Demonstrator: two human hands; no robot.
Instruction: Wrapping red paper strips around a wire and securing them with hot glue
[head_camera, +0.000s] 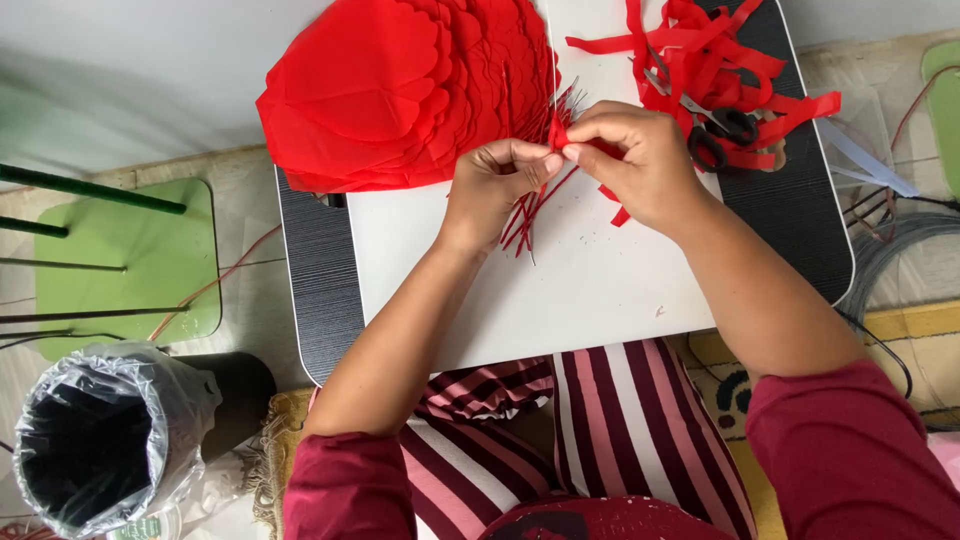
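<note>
Right now I pinch a red paper strip (560, 135) between both hands, left hand (492, 190) steadying a wire bundle (530, 205) over the white table (600, 290) while right hand (640, 160) fingers wrap it tight, scissors (715, 130) parked nearby.

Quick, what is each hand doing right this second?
Left hand: closed, pinching the bundle of thin red wire stems.
Right hand: closed, pinching a narrow red paper strip at the bundle's top.
</note>
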